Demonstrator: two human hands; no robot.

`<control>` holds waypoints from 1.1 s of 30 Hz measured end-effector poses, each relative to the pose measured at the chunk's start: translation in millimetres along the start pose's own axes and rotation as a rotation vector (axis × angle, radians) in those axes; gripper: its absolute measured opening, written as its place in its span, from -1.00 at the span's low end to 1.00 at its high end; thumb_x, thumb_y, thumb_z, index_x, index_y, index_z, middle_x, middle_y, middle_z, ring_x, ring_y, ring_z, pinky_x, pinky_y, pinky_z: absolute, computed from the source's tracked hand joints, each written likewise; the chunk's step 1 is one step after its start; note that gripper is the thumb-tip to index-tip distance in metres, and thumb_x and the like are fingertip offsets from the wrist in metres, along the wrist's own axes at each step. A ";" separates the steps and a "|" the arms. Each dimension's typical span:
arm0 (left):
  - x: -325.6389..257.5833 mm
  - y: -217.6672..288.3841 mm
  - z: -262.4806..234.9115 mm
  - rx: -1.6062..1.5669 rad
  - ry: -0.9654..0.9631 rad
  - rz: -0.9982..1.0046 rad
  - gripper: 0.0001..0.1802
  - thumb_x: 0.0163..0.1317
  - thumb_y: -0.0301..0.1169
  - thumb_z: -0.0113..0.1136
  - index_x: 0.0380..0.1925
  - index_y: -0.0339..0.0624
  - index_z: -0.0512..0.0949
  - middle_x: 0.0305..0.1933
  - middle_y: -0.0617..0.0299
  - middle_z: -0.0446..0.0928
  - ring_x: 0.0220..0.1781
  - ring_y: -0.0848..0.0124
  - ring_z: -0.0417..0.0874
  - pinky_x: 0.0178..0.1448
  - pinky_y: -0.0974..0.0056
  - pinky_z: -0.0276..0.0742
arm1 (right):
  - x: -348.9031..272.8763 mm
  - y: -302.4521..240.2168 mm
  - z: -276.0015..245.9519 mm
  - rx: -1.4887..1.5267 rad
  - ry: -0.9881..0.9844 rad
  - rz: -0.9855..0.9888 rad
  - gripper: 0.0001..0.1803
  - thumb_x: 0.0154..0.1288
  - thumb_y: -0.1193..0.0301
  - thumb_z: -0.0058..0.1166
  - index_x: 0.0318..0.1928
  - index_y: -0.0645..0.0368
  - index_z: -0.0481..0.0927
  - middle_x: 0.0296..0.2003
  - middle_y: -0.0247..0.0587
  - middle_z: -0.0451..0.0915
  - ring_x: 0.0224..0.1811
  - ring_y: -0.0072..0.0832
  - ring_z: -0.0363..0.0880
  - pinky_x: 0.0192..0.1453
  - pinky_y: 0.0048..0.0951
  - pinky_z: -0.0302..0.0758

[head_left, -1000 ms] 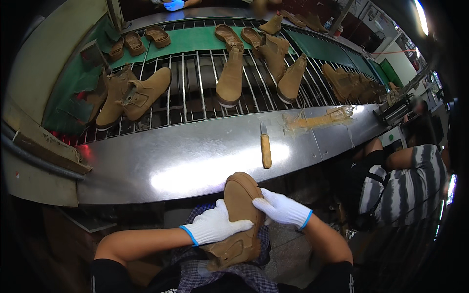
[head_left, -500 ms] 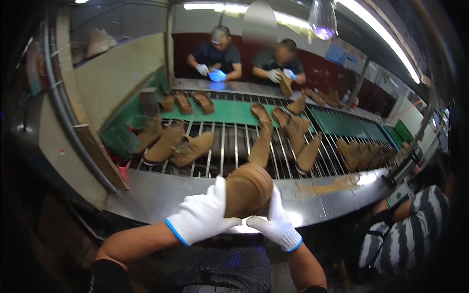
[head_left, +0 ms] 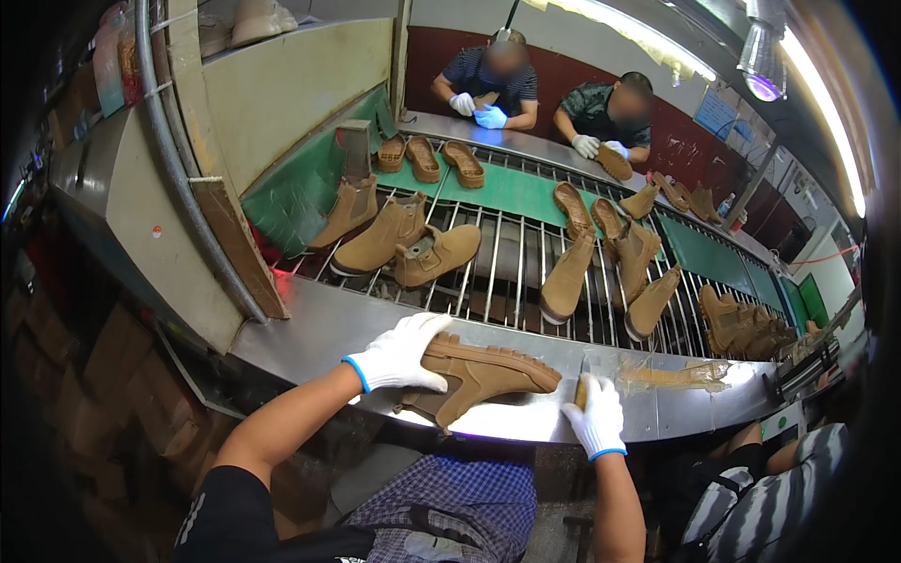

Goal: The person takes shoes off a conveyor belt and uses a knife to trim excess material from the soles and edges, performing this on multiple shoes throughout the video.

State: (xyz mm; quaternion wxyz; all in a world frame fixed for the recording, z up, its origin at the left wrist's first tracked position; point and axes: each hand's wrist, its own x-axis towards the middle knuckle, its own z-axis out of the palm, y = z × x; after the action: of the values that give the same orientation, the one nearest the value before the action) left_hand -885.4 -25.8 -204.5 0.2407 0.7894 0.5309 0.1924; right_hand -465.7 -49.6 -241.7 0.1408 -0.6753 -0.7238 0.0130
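Observation:
A tan suede ankle boot [head_left: 488, 380] lies tipped over at the steel front ledge, its ridged sole turned up and away from me and its toe to the right. My left hand [head_left: 405, 355], in a white knit glove with a blue cuff, grips it at the heel end. Just right of the toe, apart from the boot, my gloved right hand [head_left: 598, 413] is closed on a small yellowish-brown piece [head_left: 582, 391]; its kind I cannot make out. Beyond the ledge, more tan boots [head_left: 570, 279] and several loose soles [head_left: 464, 164] rest on the rack.
Metal rollers [head_left: 507, 253] and a green belt [head_left: 521, 192] run behind the steel ledge [head_left: 319, 324]. Two people [head_left: 619, 113] in gloves handle footwear across from me. Upright boots [head_left: 737, 324] cluster at right, near a person's striped sleeve [head_left: 770, 488]. A wall panel [head_left: 300, 80] bounds the left.
The boot has turned from toe-on to sideways and come lower, over the ledge. My right hand has left it, moved right and now holds the small piece. My view has shifted.

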 end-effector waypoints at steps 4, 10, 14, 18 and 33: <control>-26.6 15.0 21.2 0.092 0.114 -0.046 0.23 -0.03 0.15 0.65 0.58 -0.12 0.29 0.47 -0.18 0.41 0.52 -0.17 0.42 0.60 -0.10 0.38 | -7.0 47.0 16.5 -0.321 -0.129 0.231 -0.51 0.40 0.32 0.21 0.33 -0.05 0.56 0.07 0.06 0.64 0.09 0.16 0.69 0.18 0.13 0.64; -34.2 7.3 46.8 0.078 0.240 -0.039 0.29 -0.09 0.16 0.67 0.58 -0.16 0.27 0.42 -0.21 0.45 0.46 -0.19 0.46 0.54 -0.13 0.41 | -22.9 -39.6 -36.0 0.331 -0.014 -0.060 -0.63 0.51 0.30 0.14 0.24 0.11 0.64 -0.08 0.15 0.77 -0.04 0.05 0.79 0.07 -0.06 0.68; -29.9 -5.2 47.4 0.069 0.280 0.038 0.27 -0.09 0.13 0.68 0.57 -0.18 0.28 0.40 -0.21 0.46 0.42 -0.20 0.49 0.52 -0.14 0.42 | -10.6 -137.1 -52.1 0.213 -0.283 -0.280 -0.62 0.52 0.17 0.21 0.11 0.20 0.67 -0.27 0.14 0.76 -0.25 0.10 0.77 -0.09 -0.08 0.70; -27.1 -9.0 45.4 0.070 0.241 0.054 0.22 -0.09 0.11 0.69 0.53 -0.20 0.33 0.38 -0.19 0.50 0.39 -0.20 0.51 0.51 -0.14 0.43 | 23.2 -181.9 -30.3 0.299 -0.477 -0.193 -0.54 0.54 0.04 0.26 -0.12 0.27 0.63 -0.47 -0.01 0.69 -0.48 -0.18 0.70 -0.29 -0.22 0.64; -32.6 -18.2 68.2 0.138 0.541 0.371 -0.23 0.13 -0.08 0.57 0.29 -0.22 0.59 0.25 -0.05 0.51 0.22 -0.07 0.55 0.34 -0.07 0.50 | 23.1 -68.1 -48.4 0.679 -0.131 0.200 -0.64 0.51 0.11 0.28 -0.11 0.19 0.64 -0.39 -0.19 0.66 -0.41 -0.37 0.63 -0.27 -0.24 0.58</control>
State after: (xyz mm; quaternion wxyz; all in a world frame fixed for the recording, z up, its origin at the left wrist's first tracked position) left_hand -872.7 -62.3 -271.9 -0.0024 0.8074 0.4345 0.3991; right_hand -522.4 -41.2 -176.7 0.3084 -0.6552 -0.6161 0.3099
